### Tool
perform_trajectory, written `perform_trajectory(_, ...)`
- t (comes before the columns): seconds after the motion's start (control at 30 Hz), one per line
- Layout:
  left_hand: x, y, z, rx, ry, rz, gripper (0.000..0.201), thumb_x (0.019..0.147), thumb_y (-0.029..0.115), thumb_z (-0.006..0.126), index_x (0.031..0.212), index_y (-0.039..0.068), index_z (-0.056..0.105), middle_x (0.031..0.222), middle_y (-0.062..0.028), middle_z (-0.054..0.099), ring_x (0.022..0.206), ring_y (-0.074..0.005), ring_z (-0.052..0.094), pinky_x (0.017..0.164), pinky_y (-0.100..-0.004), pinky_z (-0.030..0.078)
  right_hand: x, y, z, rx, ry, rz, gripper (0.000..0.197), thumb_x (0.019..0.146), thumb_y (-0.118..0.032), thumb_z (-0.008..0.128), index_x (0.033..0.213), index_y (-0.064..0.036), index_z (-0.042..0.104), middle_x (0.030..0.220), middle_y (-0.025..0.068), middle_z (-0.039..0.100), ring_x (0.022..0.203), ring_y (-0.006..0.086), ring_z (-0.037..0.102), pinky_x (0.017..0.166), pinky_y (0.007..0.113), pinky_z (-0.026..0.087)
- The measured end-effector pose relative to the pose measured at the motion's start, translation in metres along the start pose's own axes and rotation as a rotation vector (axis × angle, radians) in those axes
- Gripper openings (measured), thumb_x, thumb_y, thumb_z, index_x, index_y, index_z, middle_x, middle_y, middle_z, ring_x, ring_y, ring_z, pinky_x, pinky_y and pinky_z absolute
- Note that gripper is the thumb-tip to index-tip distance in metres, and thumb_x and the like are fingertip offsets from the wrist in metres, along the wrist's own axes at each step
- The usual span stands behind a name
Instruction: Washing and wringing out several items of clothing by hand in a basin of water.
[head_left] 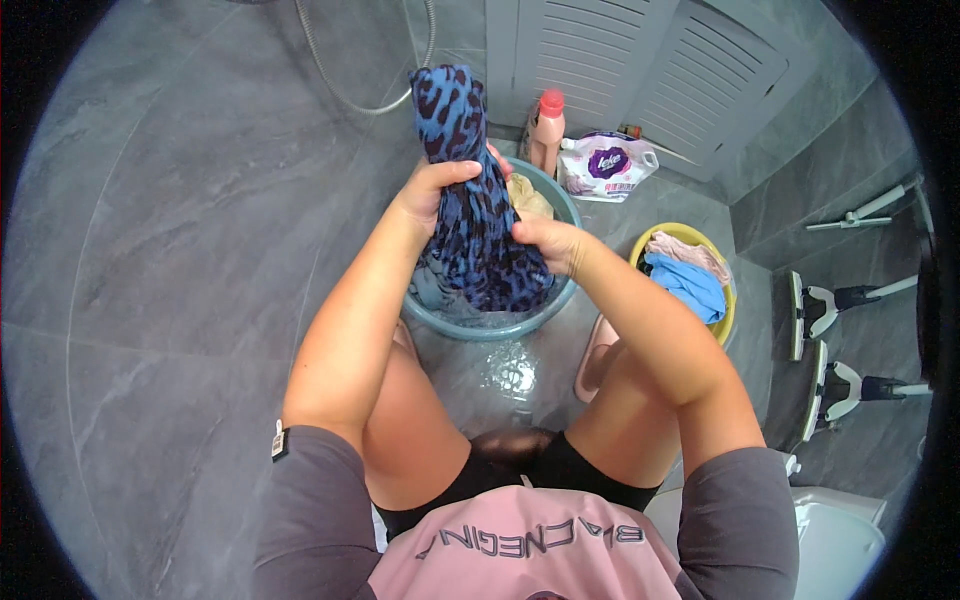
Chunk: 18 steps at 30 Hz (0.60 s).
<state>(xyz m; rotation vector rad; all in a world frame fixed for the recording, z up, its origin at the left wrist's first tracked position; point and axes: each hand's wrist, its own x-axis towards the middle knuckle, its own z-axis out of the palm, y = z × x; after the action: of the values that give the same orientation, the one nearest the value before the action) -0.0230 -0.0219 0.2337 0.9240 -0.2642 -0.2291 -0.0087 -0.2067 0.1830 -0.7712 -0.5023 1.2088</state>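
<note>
A blue and black leopard-print garment (pixel 452 115) is bunched between my two hands over a blue-green basin (pixel 470 330). My left hand (pixel 432 190) is closed round its upper part, the thumb lying across the cloth. Lower down, my right hand (pixel 548 245) grips the right edge of the same garment, its thumb on top and the other fingers mostly hidden. The lower end of the fabric hangs into the basin, where some water shows. Behind my right hand, a beige cloth (pixel 530 198) lies in the basin.
A pink bottle (pixel 547 135) with a red cap and a white-and-purple detergent pouch (pixel 605 167) stand behind the basin. At the right, a yellow basin (pixel 733 300) holds blue and pink clothes. A metal shower hose (pixel 345 100) hangs at the far side.
</note>
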Motion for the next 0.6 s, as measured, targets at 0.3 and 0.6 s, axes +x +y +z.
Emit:
perform_trajectory(0.3,0.020,-0.023,0.012,0.588,0.118,0.067,0.036,0.071,0.005,0.068,0.103,-0.005,0.058,0.096,-0.0146,0.064,0.090,-0.0213,0.062,0.081,-0.0324,0.049,0.000,0.005,0.046,0.117,0.314,-0.057,0.038,0.078,-0.005,0.065,0.114,0.0004,0.052,0.106,0.0125,0.062,0.093,0.0226,0.063,0.084,0.036,0.051)
perform_trajectory(0.6,0.032,-0.046,0.017,1.052,0.517,0.177,0.052,0.057,0.012,0.074,0.104,-0.002,0.058,0.095,-0.0152,0.064,0.087,-0.0230,0.062,0.078,-0.0323,0.047,0.030,0.020,0.011,-0.494,0.641,-0.232,0.061,0.062,-0.007,0.074,0.117,-0.0002,0.050,0.109,0.0090,0.059,0.101,0.0201,0.056,0.089,0.033,0.044)
